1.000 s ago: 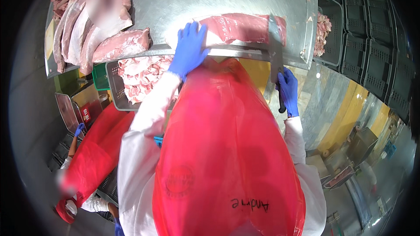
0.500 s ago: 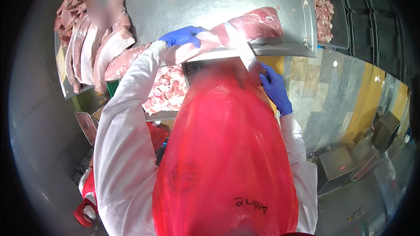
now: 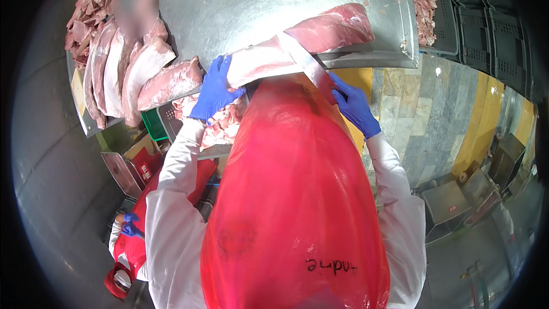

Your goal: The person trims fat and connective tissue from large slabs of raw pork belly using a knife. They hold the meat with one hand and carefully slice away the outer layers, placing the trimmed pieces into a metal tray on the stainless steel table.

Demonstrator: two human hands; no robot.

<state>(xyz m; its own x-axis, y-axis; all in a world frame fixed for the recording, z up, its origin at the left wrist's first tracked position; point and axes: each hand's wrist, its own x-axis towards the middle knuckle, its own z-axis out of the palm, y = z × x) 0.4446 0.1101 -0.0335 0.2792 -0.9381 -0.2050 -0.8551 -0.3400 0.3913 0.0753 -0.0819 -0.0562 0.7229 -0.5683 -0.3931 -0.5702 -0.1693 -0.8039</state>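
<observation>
My left hand [image 3: 216,94], in a blue glove, rests at the table edge against the left end of a long pork loin [image 3: 329,26], fingers extended and apart. My right hand [image 3: 357,111] grips a wide knife [image 3: 303,57], its handle mostly hidden and its bright blade lying diagonally across the middle of the loin. The loin lies along the near edge of the metal table [image 3: 257,0]. Several meat slabs [image 3: 131,74] and a pile of pieces lie to the left. A crate of pale trimmings [image 3: 220,137] is under the edge, partly hidden by my left hand and red apron.
A crate of meat pieces [image 3: 423,17] stands right of the table, beside stacked dark crates [image 3: 474,34]. A green crate [image 3: 151,126] is below left. A co-worker in red apron and blue gloves [image 3: 128,246] is at lower left. Metal carts [image 3: 446,206] stand at lower right.
The knife has swung from upright near the loin's right end to diagonal across its middle. My left hand has shifted left and down, and the loin now slants up to the right.
</observation>
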